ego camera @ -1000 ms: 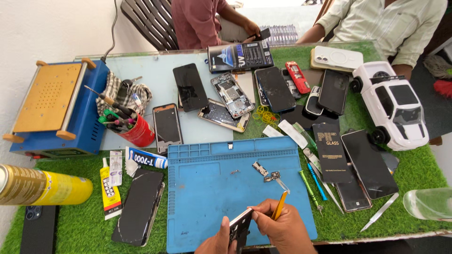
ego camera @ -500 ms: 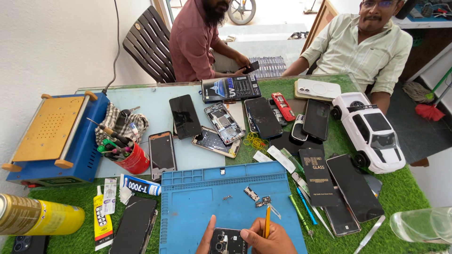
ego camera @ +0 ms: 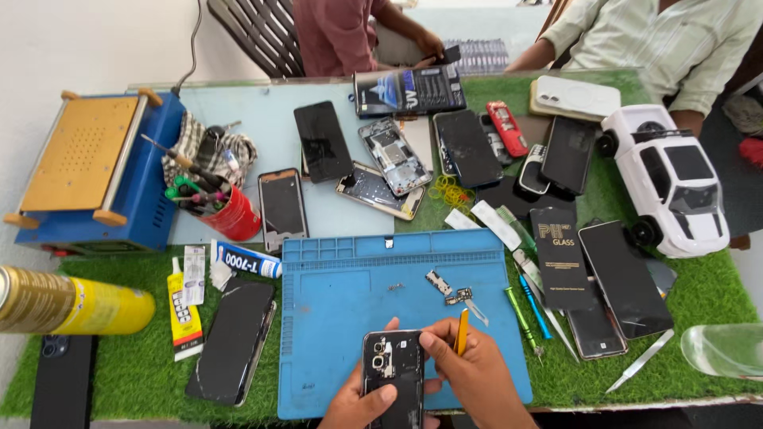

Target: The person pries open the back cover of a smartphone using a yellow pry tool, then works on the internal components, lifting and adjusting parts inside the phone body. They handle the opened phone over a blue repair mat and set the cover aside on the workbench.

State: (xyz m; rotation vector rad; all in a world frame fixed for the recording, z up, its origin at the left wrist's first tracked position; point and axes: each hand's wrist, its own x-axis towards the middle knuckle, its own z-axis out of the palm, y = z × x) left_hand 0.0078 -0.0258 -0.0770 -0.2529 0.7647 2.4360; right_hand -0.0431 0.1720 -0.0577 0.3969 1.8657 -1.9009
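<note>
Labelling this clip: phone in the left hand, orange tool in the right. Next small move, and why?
Probably bring the orange tool down to the phone. The left hand holds the phone back-up over the blue mat, and the right hand holds the tool upright just beside its top edge, tip not clearly touching.

Matt blue rubbery mat [ego camera: 342,318] on rough green artificial turf [ego camera: 119,373].

Taking the blue work mat [ego camera: 350,302] as landmark: a flat dark box with blue print [ego camera: 409,90] lies well beyond its far edge. A slim black box with gold lettering [ego camera: 562,257] sits just right of it. Left of it lie a white-and-blue tube [ego camera: 245,259] and a yellow labelled tube [ego camera: 183,308]. 2 dark phone screens [ego camera: 322,141] [ego camera: 283,205] lie beyond it.
</note>
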